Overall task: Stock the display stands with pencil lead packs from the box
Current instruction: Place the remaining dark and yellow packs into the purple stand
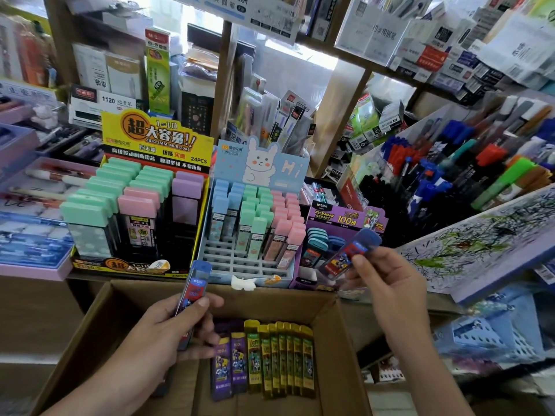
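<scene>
Two hands are up over the cardboard box (99, 319), each holding one blue pencil lead pack, two packs in all.

The left hand (162, 334) has its fingers curled round the lower half of the left-hand pack (195, 280). The thumb (207, 302) is pressed across the pack's face, and the blue cap sticks up well above the fingertips. The pack stands nearly upright, leaning a little to the right.

The right hand (390, 283) pinches the right-hand pack (351, 250) between thumb and fingers near its lower end. The pack slants up and to the right past the thumb tip, just in front of the purple stand (345, 216).

Below and between the two sets of fingers, a row of packs lies side by side on the floor of the box. There are two purple packs (223, 364) nearest the left fingertips, then about seven yellow packs (279, 361); they sit so tightly together that the exact count is hard to read.

Three display stands sit on the shelf beyond the fingers:
- The yellow stand (156, 139) is above the left hand and holds three columns of wide packs capped green, pink and purple.
- The rabbit stand (261, 163) is between the hands, with packs capped blue, green and pink. Its front slots, the ones closest to the fingers, are bare.
- The purple stand holds a few teal- and blue-capped packs just left of the right thumb — too crowded to count.
</scene>
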The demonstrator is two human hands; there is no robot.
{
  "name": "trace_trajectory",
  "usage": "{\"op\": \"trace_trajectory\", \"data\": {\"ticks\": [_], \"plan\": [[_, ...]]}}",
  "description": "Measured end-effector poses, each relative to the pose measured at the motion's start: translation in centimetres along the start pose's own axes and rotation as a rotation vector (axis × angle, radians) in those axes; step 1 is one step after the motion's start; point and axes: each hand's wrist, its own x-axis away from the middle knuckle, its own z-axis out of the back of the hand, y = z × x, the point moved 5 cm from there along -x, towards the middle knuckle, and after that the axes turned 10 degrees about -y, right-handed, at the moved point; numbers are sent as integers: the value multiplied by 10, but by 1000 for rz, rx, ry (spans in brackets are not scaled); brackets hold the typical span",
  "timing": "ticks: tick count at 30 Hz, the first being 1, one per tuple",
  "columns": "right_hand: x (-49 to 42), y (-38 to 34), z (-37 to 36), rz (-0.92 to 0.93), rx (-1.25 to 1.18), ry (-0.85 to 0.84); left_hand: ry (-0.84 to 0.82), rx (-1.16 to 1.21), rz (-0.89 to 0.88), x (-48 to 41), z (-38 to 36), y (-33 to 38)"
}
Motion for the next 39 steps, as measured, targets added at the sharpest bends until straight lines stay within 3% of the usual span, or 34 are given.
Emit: {"op": "trace_trajectory", "data": {"ticks": [9,22,30,36,39], "plan": [[-28,20,5,54,74,39,-26,-85,-24,2,1,2],[-40,35,-12,4,497,-20,-101,-86,-36,-1,3,0],[-43,36,-12,-43,493,33,-121,-106,-45,-2,4,-1],[-17,21,-8,5,456,193,-121,-121,-88,-1,3,0],[3,8,-22,34,348,141,-133,-132,-96,0,1,0]]}}
